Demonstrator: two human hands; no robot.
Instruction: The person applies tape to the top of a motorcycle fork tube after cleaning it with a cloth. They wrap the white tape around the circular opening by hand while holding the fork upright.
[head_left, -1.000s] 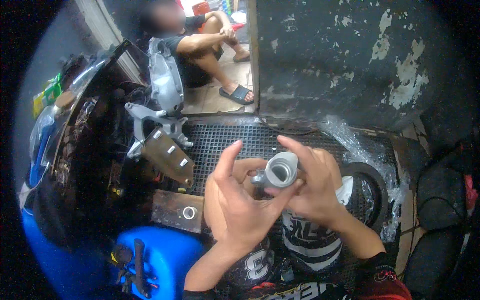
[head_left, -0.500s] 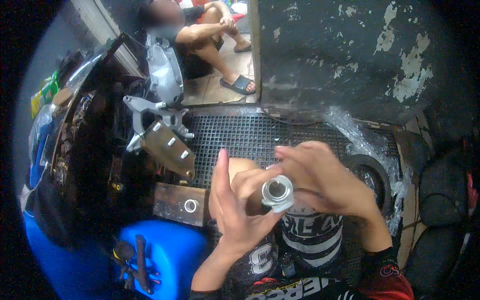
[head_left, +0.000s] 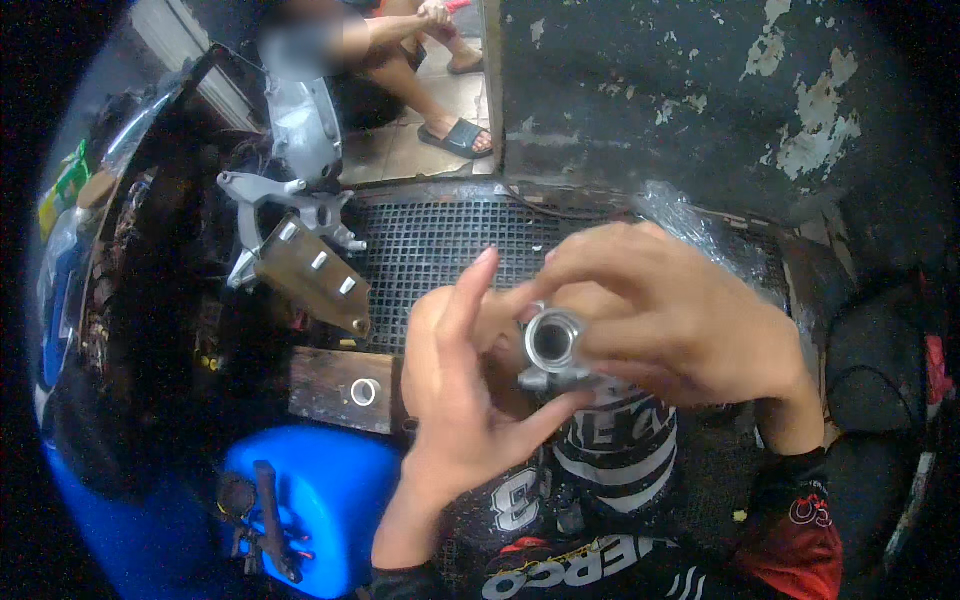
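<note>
A silver metal tubular part, its round open end facing up at me, is between my hands above my knees. My left hand cradles it from the left, thumb running under its lower lug and a bent finger at its upper left rim, while the index finger sticks up free. Curled over from the right, my right hand has its fingers against the rim's right side. The part's lower body is hidden by my hands.
A white ring sits on a wooden block at the left. A blue stool bears dark tools. Beyond stand a grey metal casting, a bracket and a brown plate on black grid matting. Someone's sandalled foot is behind.
The view has shifted, so the surroundings sit further left and higher. The right hand has come closer over the part, and the part has tilted, showing its opening more squarely.
</note>
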